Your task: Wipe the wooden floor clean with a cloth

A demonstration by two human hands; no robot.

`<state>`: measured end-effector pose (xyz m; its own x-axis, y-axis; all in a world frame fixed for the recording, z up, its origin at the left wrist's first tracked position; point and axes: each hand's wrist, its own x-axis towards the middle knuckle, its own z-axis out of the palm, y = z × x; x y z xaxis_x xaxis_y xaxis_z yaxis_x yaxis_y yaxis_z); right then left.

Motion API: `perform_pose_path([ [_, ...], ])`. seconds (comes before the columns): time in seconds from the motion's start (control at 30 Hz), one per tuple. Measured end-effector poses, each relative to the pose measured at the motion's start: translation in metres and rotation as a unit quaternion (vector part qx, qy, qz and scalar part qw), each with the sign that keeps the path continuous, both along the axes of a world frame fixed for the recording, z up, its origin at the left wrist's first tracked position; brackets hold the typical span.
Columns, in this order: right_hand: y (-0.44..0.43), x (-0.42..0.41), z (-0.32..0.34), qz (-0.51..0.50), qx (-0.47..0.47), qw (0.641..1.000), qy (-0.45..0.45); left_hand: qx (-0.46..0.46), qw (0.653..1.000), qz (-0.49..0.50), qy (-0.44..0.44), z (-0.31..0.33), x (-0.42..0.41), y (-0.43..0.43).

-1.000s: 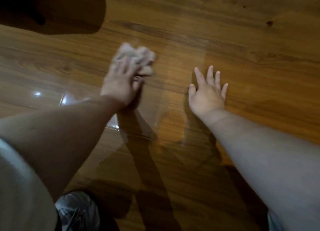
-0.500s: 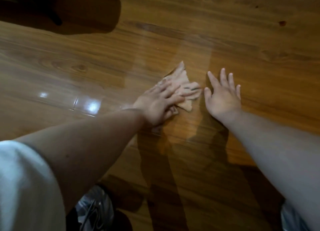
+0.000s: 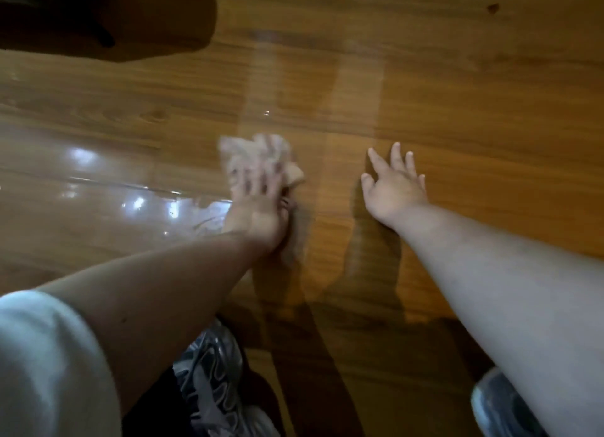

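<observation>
Count, left to right: one white sleeve (image 3: 49, 364), one dark shape (image 3: 108, 18), one cloth (image 3: 248, 153), two hands, two shoes, one knot (image 3: 493, 8) in the wood.

White sleeve: 8 o'clock of the frame, over your left upper arm. The forearm is bare and runs up toward 1 o'clock.

Dark shape: 11 o'clock corner, over the wooden floor (image 3: 457, 93). Too dim to tell what it is.

Glints (image 3: 81, 155): several bright spots on the glossy boards at 9 o'clock, left of your left hand (image 3: 258, 204).

Cloth: pale and crumpled, on the wooden floor just above frame centre, blurred. Your left hand lies on top of it, fingers stretched out flat and pressing it to the boards, not curled round it. Cloth shows past your fingertips at 12 o'clock, and one corner sticks out at 2 o'clock of the hand.

Left shoe (image 3: 212, 371): silver-grey with dark wavy lines, 6 to 7 o'clock of the frame, beneath your left forearm. Markings too blurred to read.

Right hand (image 3: 395, 188): 3 o'clock of the cloth and apart from it. Palm down on bare boards, fingers straight and spread.

Right shoe (image 3: 500, 404): only the toe shows, 5 o'clock, under your right forearm.

Knot: small dark spot at 1 o'clock, well apart from both hands.
</observation>
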<state>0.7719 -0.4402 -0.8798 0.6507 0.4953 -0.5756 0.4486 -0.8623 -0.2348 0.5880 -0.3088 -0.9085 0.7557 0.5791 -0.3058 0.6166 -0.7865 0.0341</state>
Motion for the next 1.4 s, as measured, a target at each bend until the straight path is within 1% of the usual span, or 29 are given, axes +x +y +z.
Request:
perform_pose_path([
  [0.03, -0.001, -0.008, 0.000, 0.005, 0.000, 1.000, 0.003, -0.026, 0.988, -0.150, 0.015, 0.003, -0.005, -0.011],
  [0.07, -0.002, -0.016, 0.000, 0.008, 0.000, 1.000, 0.003, -0.045, 0.959, -0.277, 0.047, 0.006, -0.010, -0.014],
  [0.1, -0.005, -0.022, 0.000, 0.008, -0.002, 1.000, 0.004, -0.050, 0.931, -0.353, 0.081, 0.010, -0.014, -0.009],
  [0.13, -0.007, -0.030, 0.000, 0.009, -0.005, 1.000, 0.011, -0.047, 0.923, -0.369, 0.103, 0.013, -0.020, 0.000],
  [0.2, -0.010, -0.045, 0.003, 0.015, -0.023, 0.999, 0.037, -0.049, 0.943, -0.306, 0.125, 0.026, -0.032, 0.020],
  [0.27, -0.011, -0.054, 0.009, 0.008, -0.037, 0.997, 0.062, -0.055, 0.974, -0.196, 0.096, 0.038, -0.036, 0.034],
  [0.33, -0.006, -0.056, 0.017, 0.004, -0.056, 0.995, 0.088, -0.059, 0.994, -0.065, 0.059, 0.051, -0.031, 0.042],
  [0.4, 0.004, -0.057, 0.028, 0.014, -0.053, 0.992, 0.116, -0.078, 0.995, 0.037, 0.050, 0.065, -0.027, 0.050],
  [0.5, 0.011, -0.057, 0.037, 0.008, -0.004, 0.991, 0.130, -0.121, 0.987, 0.094, 0.055, 0.071, -0.019, 0.048],
  [0.6, -0.001, -0.068, 0.043, -0.008, 0.061, 0.986, 0.157, -0.181, 0.974, 0.138, 0.017, 0.068, -0.017, 0.023],
  [0.67, -0.013, -0.067, 0.045, -0.011, 0.114, 0.980, 0.162, -0.171, 0.975, 0.143, 0.007, 0.068, -0.017, 0.001],
  [0.7, -0.016, -0.065, 0.046, -0.004, 0.120, 0.978, 0.168, -0.174, 0.975, 0.135, 0.015, 0.068, -0.022, -0.010],
  [0.8, -0.015, -0.062, 0.055, 0.014, 0.102, 0.978, 0.180, -0.192, 0.975, 0.042, 0.103, 0.069, -0.041, -0.036],
  [0.87, -0.005, -0.068, 0.064, 0.049, 0.082, 0.977, 0.189, -0.163, 0.976, 0.025, 0.138, 0.067, -0.056, -0.048],
  [0.93, 0.000, -0.076, 0.070, 0.079, 0.053, 0.979, 0.182, -0.130, 0.984, 0.018, 0.124, 0.058, -0.064, -0.060],
  [1.03, 0.006, -0.092, 0.058, 0.074, 0.036, 0.983, 0.161, -0.107, 0.992, -0.017, 0.071, 0.036, -0.079, -0.072],
  [1.1, 0.009, -0.106, 0.039, 0.061, 0.029, 0.990, 0.126, -0.088, 0.993, -0.076, 0.027, 0.022, -0.095, -0.061],
  [1.13, 0.011, -0.114, 0.030, 0.064, 0.029, 0.992, 0.104, -0.080, 0.992, -0.093, 0.006, 0.017, -0.106, -0.047],
  [1.17, 0.011, -0.120, 0.022, 0.068, 0.035, 0.994, 0.078, -0.073, 0.993, -0.089, -0.015, 0.014, -0.116, -0.030],
  [1.2, 0.014, -0.126, 0.014, 0.074, 0.040, 0.995, 0.059, -0.067, 0.996, -0.050, -0.033, 0.011, -0.129, -0.009],
  [1.23, 0.017, -0.133, 0.008, 0.081, 0.040, 0.995, 0.049, -0.058, 0.997, 0.021, -0.045, 0.012, -0.147, 0.013],
  [1.27, 0.021, -0.141, 0.004, 0.084, 0.037, 0.995, 0.041, -0.046, 0.992, 0.109, -0.048, 0.015, -0.166, 0.039],
  [1.3, 0.020, -0.145, 0.001, 0.081, 0.033, 0.996, 0.031, -0.024, 0.979, 0.197, -0.047, 0.016, -0.183, 0.059],
  [1.33, 0.023, -0.145, -0.002, 0.071, 0.029, 0.997, 0.020, -0.007, 0.959, 0.282, -0.040, 0.015, -0.193, 0.080],
  [1.4, 0.032, -0.142, -0.003, 0.060, 0.020, 0.998, -0.003, -0.007, 0.901, 0.433, -0.024, 0.013, -0.195, 0.097],
])
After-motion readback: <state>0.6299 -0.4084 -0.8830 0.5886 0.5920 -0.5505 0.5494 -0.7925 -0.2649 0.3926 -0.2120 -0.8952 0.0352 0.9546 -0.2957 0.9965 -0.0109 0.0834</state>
